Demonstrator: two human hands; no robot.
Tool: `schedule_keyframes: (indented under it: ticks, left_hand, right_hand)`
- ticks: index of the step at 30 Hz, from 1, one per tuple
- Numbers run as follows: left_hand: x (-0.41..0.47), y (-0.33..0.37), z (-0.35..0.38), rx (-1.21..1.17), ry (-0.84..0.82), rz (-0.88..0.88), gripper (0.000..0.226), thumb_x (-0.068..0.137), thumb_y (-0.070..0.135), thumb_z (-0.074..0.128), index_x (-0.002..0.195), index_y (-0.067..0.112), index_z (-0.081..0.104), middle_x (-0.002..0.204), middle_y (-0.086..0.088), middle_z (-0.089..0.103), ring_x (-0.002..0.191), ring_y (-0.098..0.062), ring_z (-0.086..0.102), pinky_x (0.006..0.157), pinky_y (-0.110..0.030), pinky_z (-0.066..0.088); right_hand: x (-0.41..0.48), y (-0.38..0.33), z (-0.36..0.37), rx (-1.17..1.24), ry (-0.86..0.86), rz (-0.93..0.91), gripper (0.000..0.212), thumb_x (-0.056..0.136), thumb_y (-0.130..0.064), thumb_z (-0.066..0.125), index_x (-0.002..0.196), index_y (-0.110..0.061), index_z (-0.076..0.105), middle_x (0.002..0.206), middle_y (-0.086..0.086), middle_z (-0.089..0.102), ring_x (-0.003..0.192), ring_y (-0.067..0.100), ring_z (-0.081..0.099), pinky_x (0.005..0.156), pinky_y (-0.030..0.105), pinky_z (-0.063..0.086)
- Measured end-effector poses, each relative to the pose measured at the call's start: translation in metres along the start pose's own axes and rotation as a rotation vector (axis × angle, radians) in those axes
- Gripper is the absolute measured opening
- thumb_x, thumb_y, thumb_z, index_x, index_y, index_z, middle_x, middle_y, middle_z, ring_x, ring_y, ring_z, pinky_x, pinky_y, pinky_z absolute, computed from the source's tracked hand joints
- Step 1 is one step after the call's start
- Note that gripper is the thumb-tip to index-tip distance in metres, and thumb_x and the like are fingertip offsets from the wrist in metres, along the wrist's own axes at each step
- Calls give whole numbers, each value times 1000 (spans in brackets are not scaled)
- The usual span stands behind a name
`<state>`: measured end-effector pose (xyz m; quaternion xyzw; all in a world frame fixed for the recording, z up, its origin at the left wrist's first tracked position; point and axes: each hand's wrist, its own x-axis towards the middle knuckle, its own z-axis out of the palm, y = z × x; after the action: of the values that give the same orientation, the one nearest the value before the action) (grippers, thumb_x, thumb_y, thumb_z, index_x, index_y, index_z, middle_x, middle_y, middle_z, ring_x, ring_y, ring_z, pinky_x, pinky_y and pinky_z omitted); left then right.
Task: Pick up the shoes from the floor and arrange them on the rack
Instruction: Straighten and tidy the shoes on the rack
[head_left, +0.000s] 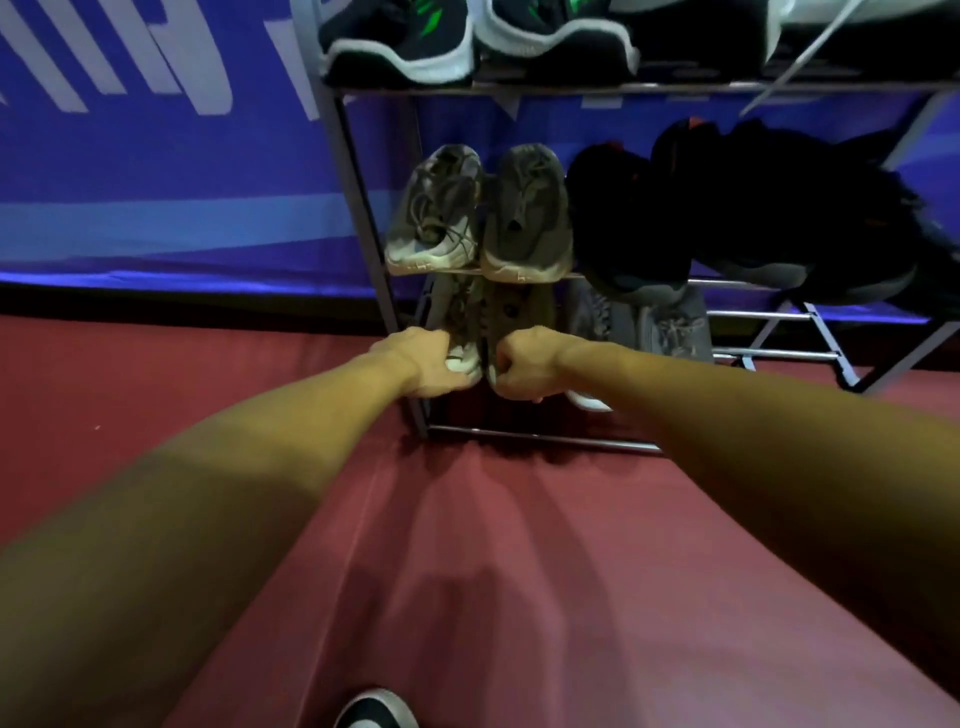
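A metal shoe rack (358, 208) stands against a blue banner. At its lowest shelf, my left hand (421, 364) grips the heel of a grey laced shoe (462, 317), and my right hand (524, 366) grips the heel of its grey partner (511, 312). Both shoes point into the rack, side by side at the left end. Their heels are hidden under my fingers.
The middle shelf holds a grey pair (483, 213) and a black pair (727, 218). Dark sneakers with green marks (467, 36) sit on the top shelf. Another grey pair (644, 325) lies on the lowest shelf to the right. The floor (156, 374) is red. My shoe tip (376, 709) shows below.
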<state>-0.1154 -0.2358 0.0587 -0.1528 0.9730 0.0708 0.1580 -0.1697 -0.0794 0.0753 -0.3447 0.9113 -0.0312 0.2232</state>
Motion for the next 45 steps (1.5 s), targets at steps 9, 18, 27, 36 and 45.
schedule_keyframes:
  ticks: [9, 18, 27, 36, 45]
  left_hand:
    - [-1, -1, 10, -138, 91, -16, 44, 69, 62, 69, 99, 31, 60, 111, -3, 66, 104, -31, 63, 88, -41, 53]
    - [-31, 0, -1, -192, 164, 143, 41, 87, 54, 59, 69, 24, 40, 69, 7, 49, 74, -23, 52, 63, -33, 38]
    - [-55, 17, -17, -533, 3, 235, 17, 88, 34, 62, 97, 22, 56, 75, 6, 60, 68, -13, 56, 65, -31, 45]
    - [-53, 24, -6, -181, 138, 164, 48, 91, 26, 43, 138, 36, 39, 125, -12, 61, 107, -34, 60, 89, -40, 50]
    - [-44, 47, -9, -3, 72, 226, 55, 84, 49, 54, 138, 44, 42, 122, -4, 62, 115, -31, 58, 94, -47, 50]
  right_hand:
    - [2, 24, 17, 471, 60, 58, 26, 86, -15, 55, 98, 3, 70, 73, 12, 66, 63, 24, 61, 51, 25, 43]
    - [-22, 15, 19, 884, -15, 153, 43, 103, -43, 41, 102, -7, 65, 91, 10, 68, 65, 15, 62, 58, 25, 40]
    - [-45, 10, 10, 1111, 58, 195, 15, 94, -23, 56, 86, -11, 61, 64, 3, 55, 49, 10, 48, 47, 22, 30]
    - [-64, 37, 9, 911, 68, 151, 11, 75, -25, 56, 74, -14, 56, 60, 4, 48, 47, 16, 40, 46, 24, 28]
    - [-80, 67, 6, 912, 177, 54, 9, 67, -24, 59, 70, -18, 65, 63, 1, 49, 59, 14, 41, 51, 29, 29]
